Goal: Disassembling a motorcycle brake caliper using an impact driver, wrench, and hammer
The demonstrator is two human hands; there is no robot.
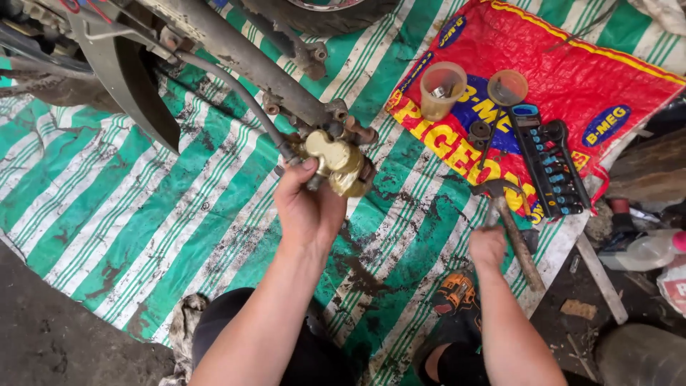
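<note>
meanwhile left hand grips gold caliper, right hand hammer.

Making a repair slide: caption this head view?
Left hand grips gold brake caliper; right hand holds hammer over striped tarp.

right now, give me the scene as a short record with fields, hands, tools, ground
left hand: grips gold caliper under the fork leg
right hand: on hammer handle
hose: runs to caliper
socket set: on red sack
cups: two, on sack
ground: striped tarp
</note>
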